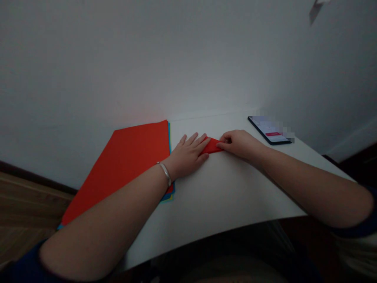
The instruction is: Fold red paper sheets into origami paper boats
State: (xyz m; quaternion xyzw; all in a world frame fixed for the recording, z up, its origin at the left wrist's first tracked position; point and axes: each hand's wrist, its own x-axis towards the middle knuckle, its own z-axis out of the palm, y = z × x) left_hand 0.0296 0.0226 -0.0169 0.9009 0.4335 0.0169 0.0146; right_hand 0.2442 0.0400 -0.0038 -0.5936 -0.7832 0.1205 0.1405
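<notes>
A small folded piece of red paper [212, 146] lies on the white table [224, 188] between my two hands. My left hand [188, 155] rests flat on the table with fingers stretched out, the fingertips pressing on the paper's left end. A silver bracelet sits on that wrist. My right hand [240, 143] is curled, with its fingertips pinching the right end of the folded paper.
A stack of coloured paper sheets [126, 165] with a red sheet on top lies at the table's left, partly under my left forearm. A phone [269, 130] with a lit screen lies at the far right. A white wall stands close behind the table.
</notes>
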